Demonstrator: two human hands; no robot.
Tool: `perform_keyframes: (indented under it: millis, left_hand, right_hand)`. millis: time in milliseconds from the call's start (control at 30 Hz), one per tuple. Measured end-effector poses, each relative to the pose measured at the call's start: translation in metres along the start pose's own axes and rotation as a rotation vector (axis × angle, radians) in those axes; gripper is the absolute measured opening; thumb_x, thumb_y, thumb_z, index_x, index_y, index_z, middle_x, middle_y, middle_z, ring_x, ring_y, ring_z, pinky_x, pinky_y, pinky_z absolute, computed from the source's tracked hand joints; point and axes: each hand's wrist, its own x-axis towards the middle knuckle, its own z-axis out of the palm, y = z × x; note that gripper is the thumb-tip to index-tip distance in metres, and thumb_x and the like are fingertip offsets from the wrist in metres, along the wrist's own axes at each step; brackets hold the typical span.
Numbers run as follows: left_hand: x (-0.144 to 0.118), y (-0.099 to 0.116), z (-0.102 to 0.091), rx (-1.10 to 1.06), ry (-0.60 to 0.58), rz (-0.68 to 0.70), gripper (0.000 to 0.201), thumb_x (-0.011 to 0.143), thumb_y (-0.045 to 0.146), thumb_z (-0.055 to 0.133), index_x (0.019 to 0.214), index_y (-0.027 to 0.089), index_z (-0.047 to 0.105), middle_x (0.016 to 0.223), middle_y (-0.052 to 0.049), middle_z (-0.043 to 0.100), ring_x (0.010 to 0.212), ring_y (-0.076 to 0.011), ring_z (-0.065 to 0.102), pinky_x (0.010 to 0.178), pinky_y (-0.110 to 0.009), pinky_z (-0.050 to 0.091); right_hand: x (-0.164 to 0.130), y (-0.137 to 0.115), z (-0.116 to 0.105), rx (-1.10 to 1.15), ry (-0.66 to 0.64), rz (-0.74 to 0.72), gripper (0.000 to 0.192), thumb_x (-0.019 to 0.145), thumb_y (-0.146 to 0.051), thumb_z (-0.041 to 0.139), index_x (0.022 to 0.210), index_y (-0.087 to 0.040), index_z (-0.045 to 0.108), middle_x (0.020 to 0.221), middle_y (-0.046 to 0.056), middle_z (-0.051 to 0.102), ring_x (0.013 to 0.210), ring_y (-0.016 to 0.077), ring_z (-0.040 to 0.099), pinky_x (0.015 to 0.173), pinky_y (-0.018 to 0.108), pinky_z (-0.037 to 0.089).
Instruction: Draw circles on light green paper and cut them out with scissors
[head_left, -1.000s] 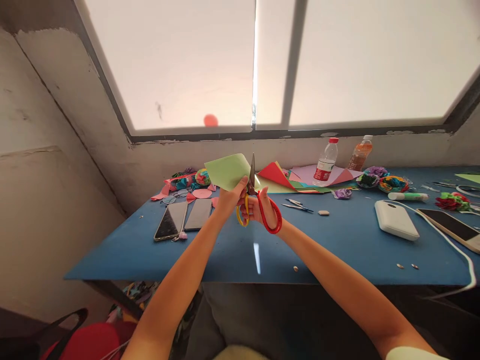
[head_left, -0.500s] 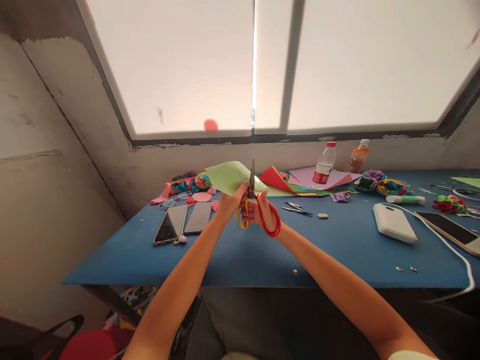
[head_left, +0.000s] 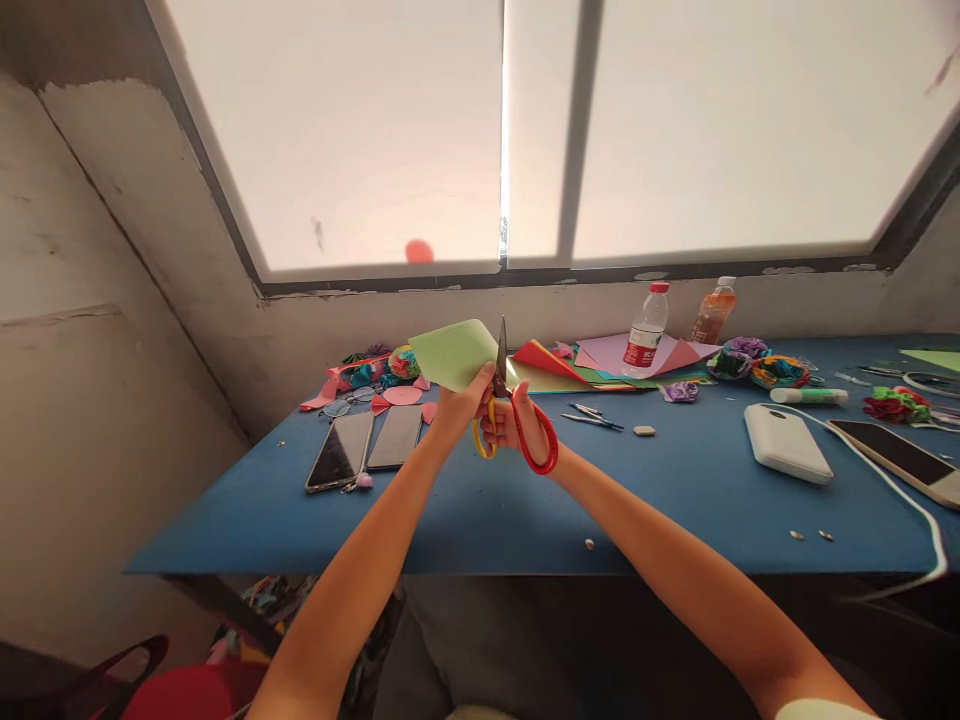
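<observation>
Since 0.5 s ago the blades have pushed a little deeper into the sheet; both hands sit almost where they were, above the near middle of the blue table (head_left: 247, 520).

At far left 2 phones (head_left: 367, 445) lie side by side, pink paper pieces (head_left: 403, 395) just beyond them; the left hand (head_left: 459, 405) is closed, pinching the lower edge of the green paper (head_left: 454, 352) and holding it up; the right hand (head_left: 517, 420) is closed through the red and yellow handles of the scissors (head_left: 506, 405), blades upright in the sheet; judged, a cut is midway, and the next move calls for opening the blades and feeding paper on; further right lie coloured sheets (head_left: 600, 362), 2 bottles (head_left: 646, 328) and a white case (head_left: 787, 443).
</observation>
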Motion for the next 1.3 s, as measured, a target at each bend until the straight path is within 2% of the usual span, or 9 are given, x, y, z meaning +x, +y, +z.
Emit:
perform_keyframes:
  millis: [167,533,733,1000,1133,1300]
  left_hand:
    - [0.002,-0.003,-0.001,0.012,-0.012,0.034,0.044,0.075,0.043,0.061,0.047,0.018,0.039,0.044,0.004,0.037,0.041,-0.0063,0.034,0.040,-0.022,0.029]
    - [0.001,-0.003,0.000,-0.024,-0.020,-0.017,0.043,0.073,0.043,0.063,0.048,0.018,0.038,0.044,0.005,0.036,0.041,-0.0059,0.033,0.040,-0.022,0.028]
    - [0.002,-0.003,0.001,-0.006,-0.005,-0.024,0.045,0.073,0.044,0.063,0.046,0.018,0.038,0.044,0.004,0.036,0.042,-0.0063,0.034,0.041,-0.022,0.031]
    - [0.004,-0.009,0.002,0.032,0.005,0.007,0.044,0.076,0.041,0.061,0.046,0.018,0.038,0.044,0.004,0.037,0.041,-0.0069,0.035,0.043,-0.024,0.030]
    - [0.003,-0.010,0.001,0.013,-0.004,-0.011,0.042,0.076,0.042,0.061,0.048,0.019,0.039,0.045,0.004,0.036,0.042,-0.0070,0.034,0.043,-0.024,0.029]
    - [0.002,-0.006,-0.001,0.008,-0.057,0.007,0.043,0.077,0.040,0.059,0.046,0.019,0.038,0.043,0.004,0.037,0.040,-0.0072,0.034,0.043,-0.024,0.029]
  right_hand:
    - [0.002,0.004,-0.001,-0.006,0.015,-0.030,0.089,0.055,-0.093,0.020,0.072,-0.014,0.056,0.057,-0.001,0.042,0.048,0.0107,0.043,0.048,0.027,0.043]
    - [0.003,0.006,-0.003,0.008,0.039,-0.011,0.088,0.059,-0.091,0.020,0.072,-0.013,0.058,0.056,-0.001,0.043,0.047,0.0099,0.043,0.047,0.025,0.043]
    - [0.007,0.011,-0.005,0.005,0.081,-0.009,0.091,0.052,-0.094,0.022,0.073,-0.013,0.058,0.057,0.000,0.044,0.047,0.0097,0.042,0.046,0.025,0.039]
    - [0.008,0.014,-0.003,0.047,0.124,-0.006,0.085,0.052,-0.094,0.025,0.065,-0.014,0.052,0.054,-0.002,0.041,0.043,0.0081,0.038,0.044,0.024,0.036]
    - [0.006,0.014,-0.002,0.050,0.125,-0.023,0.082,0.051,-0.093,0.029,0.063,-0.015,0.052,0.053,-0.002,0.041,0.044,0.0079,0.038,0.044,0.024,0.037]
    - [0.004,0.014,-0.002,0.048,0.125,-0.086,0.081,0.054,-0.091,0.033,0.069,-0.014,0.055,0.052,-0.003,0.041,0.044,0.0074,0.038,0.044,0.022,0.037]
